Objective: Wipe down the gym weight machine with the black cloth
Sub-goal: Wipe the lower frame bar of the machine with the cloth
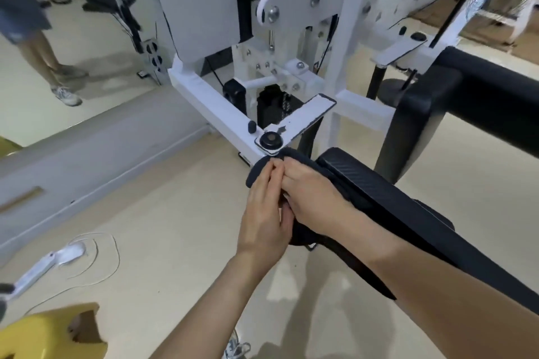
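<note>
Snagging on the twelve-o'clock knob [271,140] is risked, the black cloth [254,176] being gripped by left hand [264,216] and right hand [310,192].

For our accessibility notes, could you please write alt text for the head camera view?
A person's left hand and right hand hold a black cloth against the corner of a white weight machine frame, beside a black padded arm.

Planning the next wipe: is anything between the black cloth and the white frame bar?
The left hand and right hand hold the black cloth at the near end of the white frame bar; nothing visible lies between.
</note>
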### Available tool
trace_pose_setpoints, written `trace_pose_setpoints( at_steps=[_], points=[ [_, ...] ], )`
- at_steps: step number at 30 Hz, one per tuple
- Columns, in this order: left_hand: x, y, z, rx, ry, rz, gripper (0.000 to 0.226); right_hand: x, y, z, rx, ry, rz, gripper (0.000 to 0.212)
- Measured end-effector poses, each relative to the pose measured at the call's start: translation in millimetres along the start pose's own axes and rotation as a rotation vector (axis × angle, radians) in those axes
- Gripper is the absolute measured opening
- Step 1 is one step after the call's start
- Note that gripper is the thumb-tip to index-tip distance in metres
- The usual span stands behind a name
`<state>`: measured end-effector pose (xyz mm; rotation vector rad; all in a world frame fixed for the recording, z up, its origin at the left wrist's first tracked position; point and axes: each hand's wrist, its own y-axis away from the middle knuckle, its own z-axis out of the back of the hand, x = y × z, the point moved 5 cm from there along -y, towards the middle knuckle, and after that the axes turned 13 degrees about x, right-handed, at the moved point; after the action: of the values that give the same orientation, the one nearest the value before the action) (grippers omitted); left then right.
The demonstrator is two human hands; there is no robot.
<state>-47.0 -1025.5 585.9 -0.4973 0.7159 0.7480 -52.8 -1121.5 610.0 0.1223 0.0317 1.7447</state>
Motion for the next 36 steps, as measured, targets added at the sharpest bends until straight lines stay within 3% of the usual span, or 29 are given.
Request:
trace_pose_setpoints(
  at_steps=[2,4,6,8,10,12,14,16,18,20,21,24,25,26,28,31,33,35,36],
  points=[
    [9,-8,10,-0.025,0.131,0.032,0.063,0,-14,15,-0.066,-0.153,-0.023,0.031],
    [18,-10,12,-0.005,0.083,0.03,0.059,4,-9,23,-0.156,-0.165,-0.021,0.027],
    [21,-3,4,0.072,0.014,0.017,0.06,6,12,12,-0.176,-0.119,-0.044,0.032],
    [18,8,-3,0.178,-0.048,-0.009,0.064,4,44,-9,-0.019,0.045,-0.103,0.047],
    [9,15,-1,0.242,-0.154,-0.104,0.067,3,74,-12,-0.01,0.025,-0.192,0.057],
    [5,11,10,0.185,-0.213,-0.211,0.056,0,79,-3,-0.135,-0.115,-0.327,0.057],
    [1,-5,34,0.072,-0.263,-0.274,0.041,1,57,19,-0.276,-0.202,-0.458,0.041],
    [5,-33,60,0.014,-0.302,-0.235,0.035,-10,35,48,-0.507,-0.494,-0.61,0.032],
    [12,-66,81,0.057,-0.311,-0.128,0.037,-24,21,78,-0.738,-0.788,-0.712,0.032],
    [21,-93,88,0.167,-0.351,-0.023,0.035,-34,1,97,-0.825,-0.754,-0.617,0.025],
    [24,-100,88,0.231,-0.347,0.018,0.027,-34,-16,98,-0.706,-0.72,-0.523,0.024],
    [32,-102,83,0.303,-0.174,0.098,0.016,-24,-65,55,0.047,-0.448,-0.27,0.044],
    [33,-101,84,0.294,-0.06,0.128,0.014,-31,-70,44,0.189,-0.325,-0.24,0.045],
    [31,-99,85,0.289,0.028,0.157,0.013,-41,-71,43,0.231,-0.259,-0.221,0.043],
    [25,-97,87,0.304,-0.012,0.165,0.015,-70,-71,53,0.129,-0.177,-0.184,0.033],
    [17,-100,87,0.314,-0.46,0.149,0.027,-144,-71,56,0.049,-0.212,-0.396,0.023],
    [7,-105,89,0.225,-0.668,0.124,0.023,-165,-80,55,0.083,-0.241,-0.475,0.035],
    [-2,-112,85,0.142,-0.73,0.028,0.02,-143,-94,61,0.098,-0.256,-0.403,0.057],
    [-5,-116,81,0.119,-0.72,-0.027,0.024,-121,-98,62,0.098,-0.249,-0.321,0.057]
  ],
)
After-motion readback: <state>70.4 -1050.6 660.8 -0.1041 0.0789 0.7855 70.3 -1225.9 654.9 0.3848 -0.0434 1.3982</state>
